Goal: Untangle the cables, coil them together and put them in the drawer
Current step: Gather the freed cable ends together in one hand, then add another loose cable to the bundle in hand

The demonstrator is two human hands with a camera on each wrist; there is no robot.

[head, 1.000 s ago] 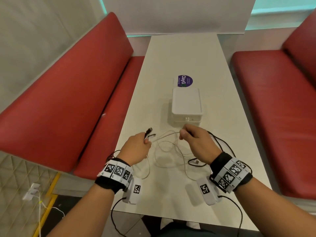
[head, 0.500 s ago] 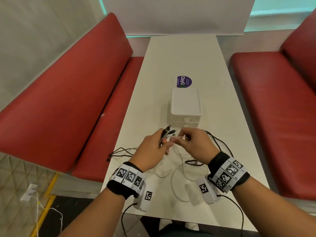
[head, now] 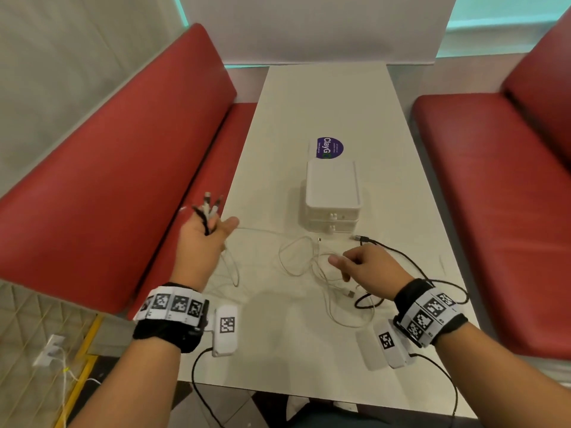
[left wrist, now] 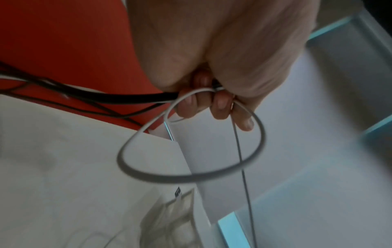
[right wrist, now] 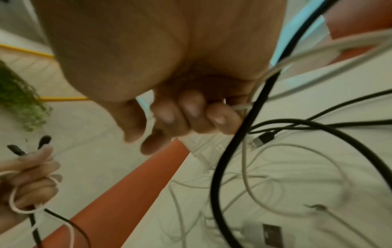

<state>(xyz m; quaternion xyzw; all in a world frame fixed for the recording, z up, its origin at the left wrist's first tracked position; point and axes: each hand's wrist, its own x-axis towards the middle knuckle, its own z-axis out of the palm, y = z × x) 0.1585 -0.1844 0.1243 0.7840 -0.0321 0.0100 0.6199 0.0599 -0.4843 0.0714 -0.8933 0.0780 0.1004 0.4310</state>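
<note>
Now the left hand has swung out from the middle of the counter to about nine o'clock, over the counter's left edge and the red bench, carrying a bundle of cable ends whose plugs stick up past its knuckles. Half a second back both hands met just in front of the drawer box; they are now well apart, so the gathered ends are being drawn clear of the tangle. The left wrist view shows that grip curled round black and white leads, a white loop hanging below it. The right hand, at roughly four o'clock from the box, has its fingers curled around a white cable over the loose cables lying on the counter. A black cable trails past the right wrist. My read: untangling is underway, nothing is coiled, and both drawers look closed
</note>
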